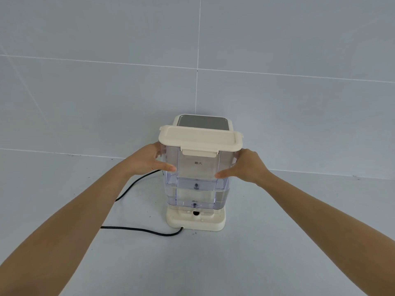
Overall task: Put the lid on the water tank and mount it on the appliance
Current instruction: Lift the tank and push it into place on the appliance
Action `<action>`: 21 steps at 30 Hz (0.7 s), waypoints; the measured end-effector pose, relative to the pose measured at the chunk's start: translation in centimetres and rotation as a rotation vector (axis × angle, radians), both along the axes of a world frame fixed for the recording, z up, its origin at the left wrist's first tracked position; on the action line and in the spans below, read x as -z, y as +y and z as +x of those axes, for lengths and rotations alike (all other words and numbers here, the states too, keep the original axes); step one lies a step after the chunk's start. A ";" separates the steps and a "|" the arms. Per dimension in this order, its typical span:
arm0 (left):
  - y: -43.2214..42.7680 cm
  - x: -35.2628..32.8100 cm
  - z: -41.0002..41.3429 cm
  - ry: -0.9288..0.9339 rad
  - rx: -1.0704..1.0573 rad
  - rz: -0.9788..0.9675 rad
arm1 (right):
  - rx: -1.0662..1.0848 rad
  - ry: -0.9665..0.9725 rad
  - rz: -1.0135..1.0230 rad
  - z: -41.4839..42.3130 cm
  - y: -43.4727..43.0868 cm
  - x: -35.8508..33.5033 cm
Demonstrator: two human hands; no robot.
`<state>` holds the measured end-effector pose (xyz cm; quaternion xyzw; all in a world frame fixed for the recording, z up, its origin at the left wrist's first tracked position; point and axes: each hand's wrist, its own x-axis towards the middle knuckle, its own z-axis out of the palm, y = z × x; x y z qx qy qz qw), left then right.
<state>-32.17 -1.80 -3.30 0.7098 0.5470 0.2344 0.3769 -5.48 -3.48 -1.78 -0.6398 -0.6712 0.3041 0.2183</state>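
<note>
A clear plastic water tank (197, 189) stands upright over the cream base of the appliance (195, 221), with its bottom just above or on the base; I cannot tell which. A cream lid (199, 138) with a front clip sits on top of the tank. My left hand (152, 160) grips the tank's left side near the top, thumb across the front. My right hand (243, 165) grips the right side the same way. The appliance body (204, 121) with a grey top panel rises behind the tank, mostly hidden by it.
A black power cord (141, 229) runs from the base's front left corner across the pale counter (277, 242) and loops back behind my left forearm. A grey tiled wall (196, 60) stands close behind the appliance.
</note>
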 end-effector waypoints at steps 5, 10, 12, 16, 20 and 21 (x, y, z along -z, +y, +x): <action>0.0 0.1 0.0 0.003 0.012 -0.026 | -0.004 -0.035 0.017 0.1 0.2 0.5; 0.0 0.6 0.0 -0.043 0.003 -0.034 | -0.006 -0.061 0.047 0.1 0.3 1.2; 0.0 0.8 0.0 -0.032 -0.007 -0.039 | -0.006 -0.064 0.051 0.2 0.4 1.5; -0.2 1.2 0.3 -0.029 -0.015 -0.042 | -0.004 -0.051 0.041 0.2 0.4 2.2; -0.4 1.7 0.5 -0.034 -0.017 -0.052 | -0.008 -0.048 0.030 0.3 0.3 2.7; -0.5 1.8 0.5 -0.035 -0.018 -0.055 | -0.008 -0.045 0.029 0.3 0.4 2.9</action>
